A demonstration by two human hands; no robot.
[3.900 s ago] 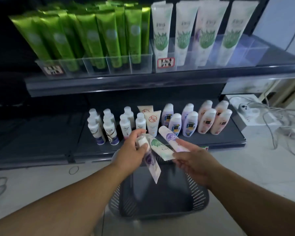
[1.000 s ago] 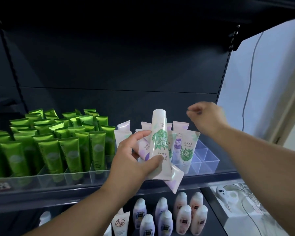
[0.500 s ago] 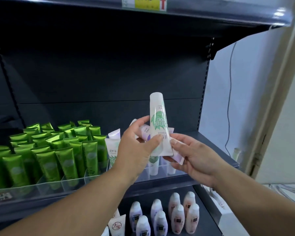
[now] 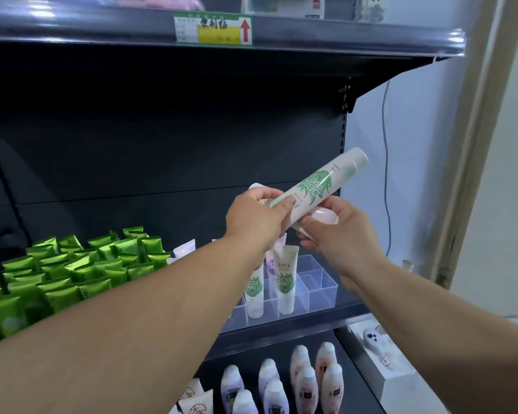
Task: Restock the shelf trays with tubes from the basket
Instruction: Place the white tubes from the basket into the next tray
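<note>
Gripped white leaf-printed plastic tube (image 4: pixel 317 189) with curled fingers of left hand (image 4: pixel 254 219) and right hand (image 4: pixel 338 231). Below fingers, found clear plastic shelf tray (image 4: pixel 320 282) only part-filled; judged restocking midway, compartments left unfilled.

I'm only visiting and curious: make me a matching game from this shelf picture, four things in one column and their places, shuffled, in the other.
Things
1. leaf-print tube
2. green tubes
3. rounded bottles
4. yellow label with red arrow

Places
A. lower shelf
B. front edge of the top shelf
C. tilted, gripped by the left hand
D. left part of the middle shelf

Pairs: 1-C, 2-D, 3-A, 4-B.

Extra: the right hand pinches another, pale tube.
</note>
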